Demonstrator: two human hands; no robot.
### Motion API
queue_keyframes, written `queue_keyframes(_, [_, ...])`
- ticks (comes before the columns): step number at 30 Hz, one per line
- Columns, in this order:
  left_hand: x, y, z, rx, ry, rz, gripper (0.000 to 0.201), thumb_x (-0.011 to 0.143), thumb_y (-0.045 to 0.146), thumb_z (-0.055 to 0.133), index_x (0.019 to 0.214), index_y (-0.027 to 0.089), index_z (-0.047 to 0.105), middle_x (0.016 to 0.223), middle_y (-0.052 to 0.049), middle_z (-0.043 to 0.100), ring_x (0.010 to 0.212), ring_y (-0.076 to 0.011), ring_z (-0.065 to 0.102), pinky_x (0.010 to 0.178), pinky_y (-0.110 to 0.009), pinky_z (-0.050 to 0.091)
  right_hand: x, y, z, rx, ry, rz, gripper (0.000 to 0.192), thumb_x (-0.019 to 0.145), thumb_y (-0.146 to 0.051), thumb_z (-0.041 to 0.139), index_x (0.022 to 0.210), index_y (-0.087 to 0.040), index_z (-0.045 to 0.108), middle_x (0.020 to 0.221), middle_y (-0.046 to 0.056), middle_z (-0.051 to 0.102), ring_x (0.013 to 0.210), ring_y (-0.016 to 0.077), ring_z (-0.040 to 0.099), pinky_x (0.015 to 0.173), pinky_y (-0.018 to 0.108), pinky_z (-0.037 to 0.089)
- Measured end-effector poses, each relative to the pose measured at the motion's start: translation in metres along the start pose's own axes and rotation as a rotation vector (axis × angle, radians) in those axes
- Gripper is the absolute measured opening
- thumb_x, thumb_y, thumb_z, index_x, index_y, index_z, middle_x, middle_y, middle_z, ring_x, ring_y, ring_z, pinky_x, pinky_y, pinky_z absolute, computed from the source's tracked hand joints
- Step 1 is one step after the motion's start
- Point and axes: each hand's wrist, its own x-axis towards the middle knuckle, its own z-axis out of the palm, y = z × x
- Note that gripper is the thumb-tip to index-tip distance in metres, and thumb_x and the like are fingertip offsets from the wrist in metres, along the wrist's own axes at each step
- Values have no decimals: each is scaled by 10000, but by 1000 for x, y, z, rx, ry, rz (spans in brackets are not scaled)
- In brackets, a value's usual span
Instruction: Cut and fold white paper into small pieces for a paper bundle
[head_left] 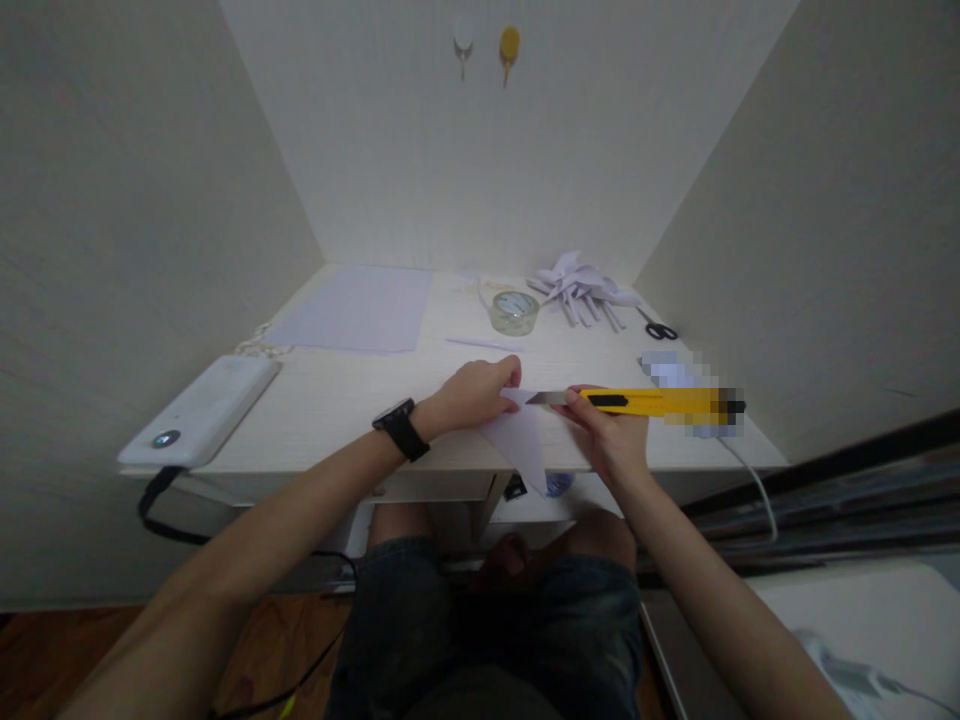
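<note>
My left hand, with a dark watch on its wrist, pinches a folded piece of white paper. One pointed corner of that paper hangs past the table's front edge. My right hand is closed round a yellow utility knife, its blade out and pointing left. The blade's tip lies over the paper's upper part, close to my left fingers. Whether the blade touches the paper, I cannot tell.
Behind my hands lie a thin rolled paper stick and a tape roll. Paper pinwheels and black-handled scissors are at the back right. White sheets lie back left; a white power bank sits at the left edge.
</note>
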Motion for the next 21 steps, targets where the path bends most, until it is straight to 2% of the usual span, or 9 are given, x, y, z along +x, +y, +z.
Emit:
queue_keyframes(3, [-5, 7, 5, 110, 36, 19, 309, 816, 422, 670, 958, 172, 556, 839, -54, 678, 772, -232, 634, 652, -317, 404, -2, -6, 6, 66, 49, 60, 331, 563, -326, 901, 778, -165, 706, 780, 21, 709, 719, 189, 678, 740, 410, 626])
queue_keyframes(5, [-7, 10, 8, 142, 29, 54, 279, 826, 432, 647, 888, 177, 551, 861, -61, 669, 790, -232, 628, 674, -328, 417, -3, -9, 8, 98, 51, 85, 329, 548, -307, 908, 764, -167, 704, 758, 12, 701, 700, 180, 671, 725, 396, 631])
queue_keyframes(10, [-7, 13, 13, 126, 51, 76, 133, 814, 295, 601, 835, 175, 548, 930, -74, 651, 820, -210, 606, 722, -333, 444, -3, -9, 6, 110, 78, 96, 315, 546, -282, 904, 763, -163, 709, 754, 7, 701, 687, 170, 664, 714, 377, 632])
queue_keyframes(15, [-1, 13, 9, 178, 47, 123, 141, 809, 286, 579, 869, 160, 555, 971, -114, 642, 870, -238, 595, 740, -362, 442, 0, -8, 2, 92, 178, 49, 295, 551, -269, 897, 752, -159, 712, 770, 10, 712, 705, 170, 674, 750, 374, 628])
queue_keyframes(18, [7, 9, 4, 222, 67, 194, 93, 798, 227, 558, 861, 159, 559, 962, -120, 652, 891, -248, 596, 767, -383, 429, 4, -11, 0, 119, 230, 39, 299, 534, -255, 904, 740, -158, 710, 751, -4, 706, 678, 155, 674, 759, 359, 629])
queue_keyframes(21, [17, 2, -2, 254, 118, 310, 68, 776, 162, 541, 836, 175, 571, 910, -84, 672, 914, -241, 601, 903, -443, 392, 9, -15, -4, 135, 262, 49, 322, 505, -237, 915, 733, -152, 705, 736, -13, 697, 660, 155, 678, 748, 360, 637])
